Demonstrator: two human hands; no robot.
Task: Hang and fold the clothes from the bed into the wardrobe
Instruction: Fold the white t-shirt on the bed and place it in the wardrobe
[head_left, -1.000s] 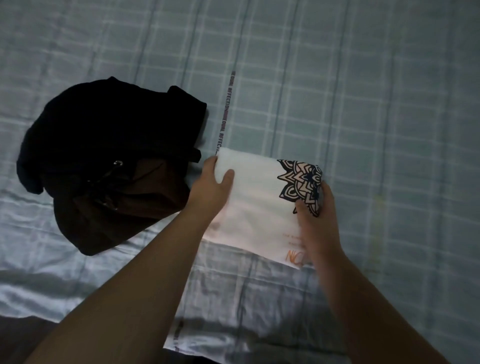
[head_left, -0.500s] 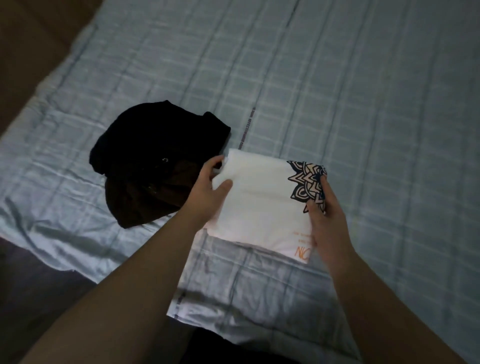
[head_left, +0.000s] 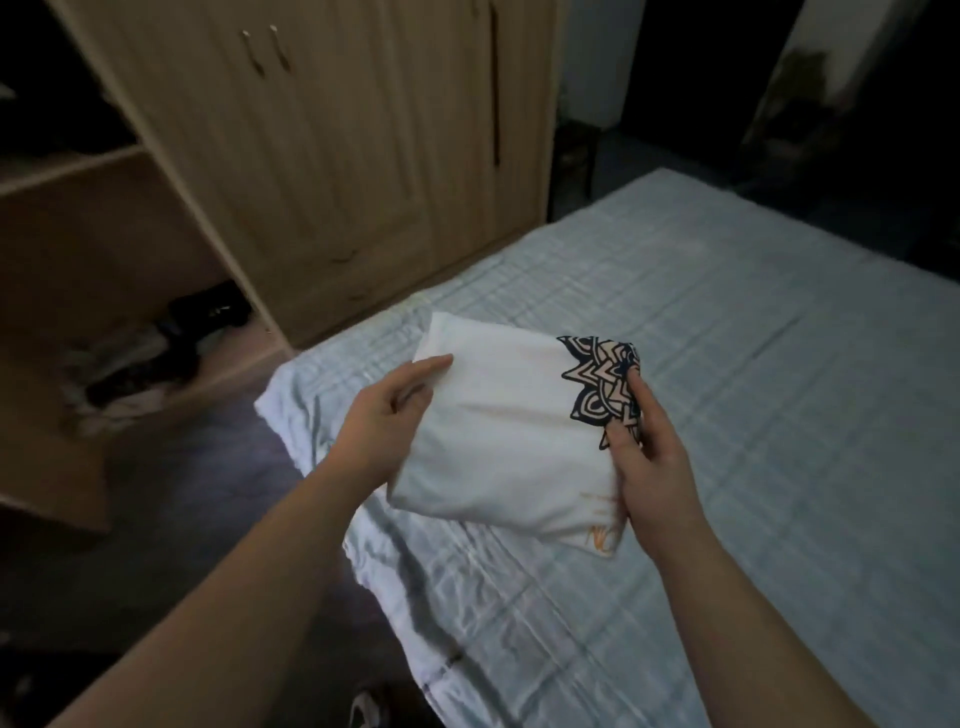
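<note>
A folded white shirt (head_left: 509, 436) with a dark mandala print at one corner is lifted above the corner of the bed (head_left: 753, 415). My left hand (head_left: 387, 421) grips its left edge, thumb on top. My right hand (head_left: 647, 457) pinches its right side over the print. The light wooden wardrobe (head_left: 332, 156) stands behind the bed, with an open shelf section (head_left: 78, 218) on the left.
The bottom of the open section holds a jumble of dark and light clothes (head_left: 150, 358). Dark floor (head_left: 197, 499) lies between the bed and the wardrobe. A shoe (head_left: 366, 709) shows at the bottom edge.
Both hands have lifted the folded shirt off the bed. My view has swung left toward the wardrobe, and the dark pile of clothes has gone out of sight.
</note>
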